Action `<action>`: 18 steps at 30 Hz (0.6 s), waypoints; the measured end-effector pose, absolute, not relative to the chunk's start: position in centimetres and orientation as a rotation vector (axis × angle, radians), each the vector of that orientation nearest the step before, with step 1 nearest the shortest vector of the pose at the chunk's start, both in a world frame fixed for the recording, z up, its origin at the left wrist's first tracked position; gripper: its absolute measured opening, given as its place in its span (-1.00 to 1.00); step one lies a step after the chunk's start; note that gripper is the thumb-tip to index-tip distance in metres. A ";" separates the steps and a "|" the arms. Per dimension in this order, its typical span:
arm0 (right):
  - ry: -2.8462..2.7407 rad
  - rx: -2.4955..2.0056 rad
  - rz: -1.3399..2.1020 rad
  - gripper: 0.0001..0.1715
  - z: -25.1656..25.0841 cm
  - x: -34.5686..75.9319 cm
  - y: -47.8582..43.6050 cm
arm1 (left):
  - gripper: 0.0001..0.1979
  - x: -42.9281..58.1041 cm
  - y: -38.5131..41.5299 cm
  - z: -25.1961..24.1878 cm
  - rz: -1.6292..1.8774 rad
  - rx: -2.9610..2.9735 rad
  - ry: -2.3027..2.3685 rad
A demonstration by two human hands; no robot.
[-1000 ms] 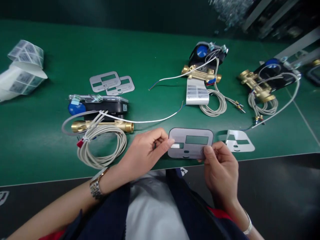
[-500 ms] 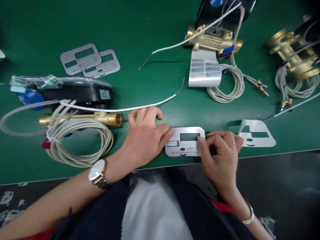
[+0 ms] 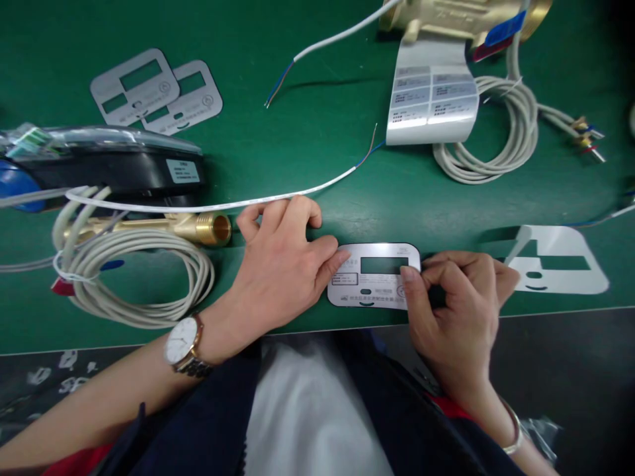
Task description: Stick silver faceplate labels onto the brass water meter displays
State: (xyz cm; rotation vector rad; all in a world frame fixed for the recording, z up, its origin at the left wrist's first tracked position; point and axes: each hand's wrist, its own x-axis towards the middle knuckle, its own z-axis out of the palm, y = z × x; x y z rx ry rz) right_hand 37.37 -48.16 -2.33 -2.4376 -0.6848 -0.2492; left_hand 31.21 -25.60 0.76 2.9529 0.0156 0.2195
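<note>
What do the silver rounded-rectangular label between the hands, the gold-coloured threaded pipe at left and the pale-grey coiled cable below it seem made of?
Label: probably satin plastic film, possibly foil, from its soft sheen.
Threaded pipe: likely brass, given its yellow metallic shine.
Cable: smooth, probably plastic-sheathed, bending in even loops.

Table (image 3: 238,145): green, smooth, faint sheen. Plate (image 3: 387,284) just off centre toward four o'clock: thin, silvery satin face; metal or film, can't tell. Nine o'clock: brass pipe (image 3: 191,228), shiny metal, ridged thread at the mouth. Ten: case (image 3: 119,165), smooth black plastic; clear lid (image 3: 129,137), glossy. Eight: cable coil (image 3: 133,317), matt grey plastic; watch (image 3: 181,340), polished metal. One: sticker strip (image 3: 431,99), glossy, silvery. Three: sheet (image 3: 570,281), smooth, white, paper-like. Six: shirt (image 3: 307,410), matt cloth.
</note>
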 end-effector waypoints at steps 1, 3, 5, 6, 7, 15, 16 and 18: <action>-0.690 -2.435 -0.254 -0.62 -2.3 37.4 -48.2 | -0.62 31.2 -25.6 0.8 0.223 2.956 0.011; -0.694 -2.431 -0.260 -0.62 -2.3 37.3 -48.2 | -0.62 31.3 -25.5 0.8 0.224 2.958 0.005; -0.681 -2.432 -0.252 -0.61 -2.3 37.2 -48.1 | -0.61 31.4 -25.5 0.8 0.222 2.958 0.002; -0.670 -2.436 -0.246 -0.61 -2.3 37.2 -48.1 | -0.60 31.4 -25.4 0.8 0.220 2.957 0.003; -0.662 -2.438 -0.243 -0.62 -2.3 37.2 -48.1 | -0.60 31.4 -25.4 0.8 0.218 2.957 0.005; -0.682 -2.458 -0.265 -0.61 -2.4 37.4 -48.0 | -0.60 31.3 -25.4 0.8 0.195 2.967 -0.002; -0.684 -2.458 -0.264 -0.61 -2.4 37.4 -48.0 | -0.60 31.3 -25.4 0.8 0.190 2.967 0.001; -0.685 -2.455 -0.267 -0.61 -2.3 37.4 -48.0 | -0.61 31.3 -25.4 0.8 0.184 2.962 0.002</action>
